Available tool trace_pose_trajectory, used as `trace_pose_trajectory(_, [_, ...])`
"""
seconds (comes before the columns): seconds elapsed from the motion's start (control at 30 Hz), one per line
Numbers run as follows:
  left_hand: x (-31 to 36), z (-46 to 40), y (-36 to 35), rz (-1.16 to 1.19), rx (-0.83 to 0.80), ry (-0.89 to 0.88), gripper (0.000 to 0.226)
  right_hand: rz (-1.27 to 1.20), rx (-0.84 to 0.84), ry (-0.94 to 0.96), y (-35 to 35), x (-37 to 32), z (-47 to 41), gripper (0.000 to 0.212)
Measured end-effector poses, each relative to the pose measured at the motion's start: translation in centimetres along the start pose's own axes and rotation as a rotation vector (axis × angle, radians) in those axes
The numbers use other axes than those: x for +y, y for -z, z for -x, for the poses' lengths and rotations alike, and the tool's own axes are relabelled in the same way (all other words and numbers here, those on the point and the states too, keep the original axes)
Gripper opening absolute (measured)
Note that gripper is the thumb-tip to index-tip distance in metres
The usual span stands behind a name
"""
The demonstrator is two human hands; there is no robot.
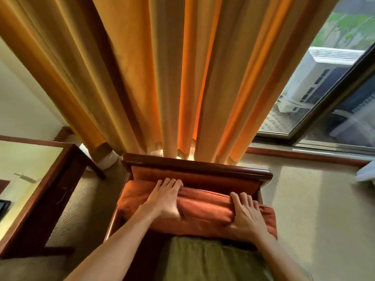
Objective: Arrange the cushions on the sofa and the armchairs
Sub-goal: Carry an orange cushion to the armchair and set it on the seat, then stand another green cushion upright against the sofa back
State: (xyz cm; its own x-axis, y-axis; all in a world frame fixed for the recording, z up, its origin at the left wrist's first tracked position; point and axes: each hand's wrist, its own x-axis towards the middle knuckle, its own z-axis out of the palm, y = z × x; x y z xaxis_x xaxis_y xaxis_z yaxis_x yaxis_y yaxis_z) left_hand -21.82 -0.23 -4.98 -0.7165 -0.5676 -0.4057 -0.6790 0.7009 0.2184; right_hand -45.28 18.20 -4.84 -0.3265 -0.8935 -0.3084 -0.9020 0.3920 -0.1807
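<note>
- A dark polished wooden armchair (pixel 194 166) is standing with its back rail close against the long orange-gold pleated curtains (pixel 162 78), whose hems are hanging just behind the rail.
- One rust-orange velvet cushion (pixel 205 209) is lying across the armchair, leaning toward the rust-orange padded backrest (pixel 203 177), with an olive-green seat pad (pixel 203 258) showing in front of it.
- Two bare hands are resting on that cushion: the left hand (pixel 164 199) is pressing flat with fingers spread on its upper left part, fingertips reaching the top edge near the backrest.
- The right hand (pixel 246 217) is lying with fingers apart over the cushion's right end, the thumb curling along the front face; neither hand is closing around the fabric fully.
- A dark wooden-framed worktop with a pale glossy top (pixel 30 169) is sitting to the left, near the armchair's arm, leaving a narrow strip of beige woven carpet (pixel 304 209) between them.
- To the right the carpet is lying open up to a wooden skirting, and a dark-framed glass window (pixel 328 118) is showing one white outdoor air-conditioning unit (pixel 316 78) outside.
- A white cloth edge (pixel 365 173) is poking in at the far right; what it belongs to cannot be told.
</note>
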Motion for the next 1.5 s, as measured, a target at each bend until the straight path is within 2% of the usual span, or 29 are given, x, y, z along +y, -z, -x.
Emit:
trace_pose_trajectory(0.1, [-1.6, -1.9, -0.3, 0.064, 0.114, -0.020, 0.111, 0.016, 0.127, -0.007, -1.3, -0.1, -2.0, 0.122])
trace_pose_trajectory(0.27, [-0.8, -1.6, 0.4, 0.089, 0.387, -0.035, 0.100, 0.062, 0.127, -0.139, 1.2, -1.4, -5.2, 0.127])
trace_pose_trajectory(0.33, [1.1, -0.5, -1.2, 0.078, 0.450, -0.033, 0.102, 0.075, 0.198, -0.058, 0.5, -3.7, -4.7, 0.124])
trace_pose_trajectory(0.4, [2.4, 0.5, -3.0, -0.003, 0.393, -0.057, 0.107, 0.100, 0.167, 0.112, -1.4, -6.1, -3.2, 0.121])
trace_pose_trajectory(0.47, [0.2, 1.1, -3.9, -0.067, 0.359, -0.031, 0.113, 0.146, 0.174, 0.214, -2.9, -5.1, -2.5, 0.113])
trace_pose_trajectory(0.57, [-7.0, 2.6, -3.1, -0.050, 0.399, 0.084, 0.104, 0.138, 0.216, 0.059, -2.1, 2.0, -1.9, 0.089])
trace_pose_trajectory(0.63, [-9.7, 3.0, -2.5, -0.054, 0.347, 0.113, 0.095, 0.112, 0.173, -0.052, -1.2, 5.2, -1.0, 0.080])
trace_pose_trajectory(0.83, [-8.0, 3.0, -2.2, 0.016, 0.306, 0.172, 0.096, 0.107, 0.063, -0.155, -0.7, 2.8, -1.1, 0.087])
trace_pose_trajectory(0.9, [-8.1, 3.2, -2.1, 0.023, 0.295, 0.177, 0.099, 0.121, 0.229, -0.163, -0.8, 1.5, -0.1, 0.086])
trace_pose_trajectory(0.97, [-7.2, 3.7, -2.0, 0.065, 0.345, 0.195, 0.103, 0.117, 0.475, -0.062, -2.0, -0.2, 1.4, 0.063])
trace_pose_trajectory(1.0, [-6.4, 4.1, -2.0, 0.113, 0.402, 0.207, 0.103, 0.114, 0.506, -0.001, -2.7, -1.1, 2.2, 0.053])
trace_pose_trajectory(1.03, [-5.6, 4.7, -2.1, 0.154, 0.470, 0.213, 0.101, 0.105, 0.427, 0.043, -3.2, -1.9, 2.9, 0.048])
trace_pose_trajectory(1.07, [-4.6, 5.3, -2.3, 0.177, 0.532, 0.209, 0.098, 0.089, 0.266, 0.036, -3.9, -2.1, 3.1, 0.053])
trace_pose_trajectory(1.17, [-1.7, 7.0, -3.3, 0.201, 0.610, 0.148, 0.096, 0.028, -0.364, -0.260, -6.0, 0.2, 4.1, 0.096])
trace_pose_trajectory(1.2, [-0.9, 7.4, -3.8, 0.211, 0.607, 0.126, 0.095, 0.010, -0.521, -0.357, -6.3, 0.6, 4.4, 0.107])
trace_pose_trajectory(1.3, [0.8, 8.6, -4.9, 0.229, 0.561, 0.097, 0.087, -0.024, -0.735, -0.505, -7.2, 1.1, 4.2, 0.108])
trace_pose_trajectory(1.33, [1.4, 9.0, -5.2, 0.240, 0.535, 0.095, 0.083, -0.049, -0.826, -0.533, -7.7, 1.3, 3.8, 0.118])
trace_pose_trajectory(1.4, [2.5, 10.2, -5.6, 0.257, 0.434, 0.081, 0.081, -0.083, -0.967, -0.500, -7.8, 0.8, 4.3, 0.153])
trace_pose_trajectory(1.43, [3.1, 10.8, -5.7, 0.244, 0.359, 0.071, 0.083, -0.104, -0.962, -0.459, -7.5, 0.2, 4.9, 0.162])
trace_pose_trajectory(1.5, [4.4, 11.8, -5.9, 0.173, 0.169, 0.046, 0.097, -0.140, -0.899, -0.399, -5.8, -1.5, 7.0, 0.160])
